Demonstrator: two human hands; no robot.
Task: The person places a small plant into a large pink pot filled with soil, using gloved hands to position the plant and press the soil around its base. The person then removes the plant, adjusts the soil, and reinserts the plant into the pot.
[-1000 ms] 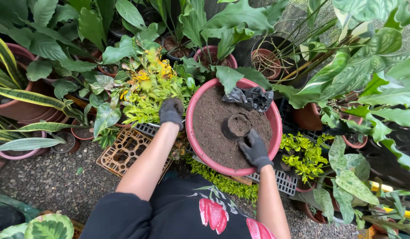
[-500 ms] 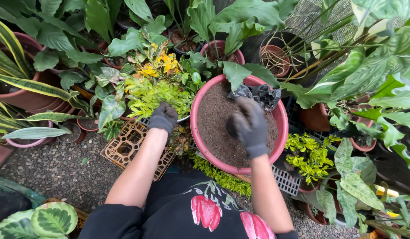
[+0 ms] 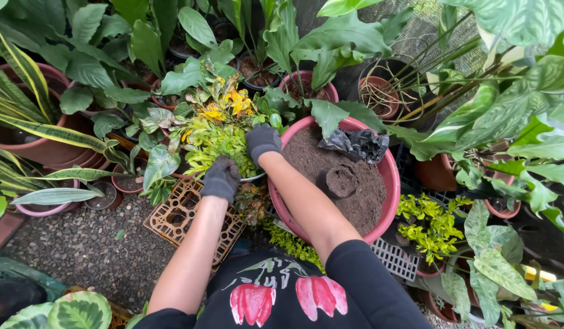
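Yellow-green plant (image 3: 224,143), bushy and topped with yellow blooms, sits in a pale-rimmed pot (image 3: 255,177) just left of the big pink basin (image 3: 388,183), on the upper edge of a brown plastic crate (image 3: 178,213) that lies on the gravel ground (image 3: 81,244). Large-leaved green plants (image 3: 142,42) crowd the back and right of the scene, with striped sword-like leaves (image 3: 32,128) and terracotta pots (image 3: 26,146) at the left edge.

Inside the pink basin lies dark soil (image 3: 306,161); a small black pot (image 3: 340,181) filled with soil stands near the middle of it, and a crumpled black plastic bag (image 3: 355,145) rests against the far rim. A white grid tray (image 3: 394,259) shows under the basin's near right edge, beside a low lime-green plant (image 3: 425,222).

Both hands wear dark grey gloves. The right hand (image 3: 262,141) crosses over the basin's left rim and rests at the right side of the yellow-green plant, fingers curled into the foliage; whether they grip a stem I cannot tell. The left hand (image 3: 221,178) is at the plant's near side, just above the crate, fingers bent down against the leaves at the pot's rim; its hold is likewise hidden.
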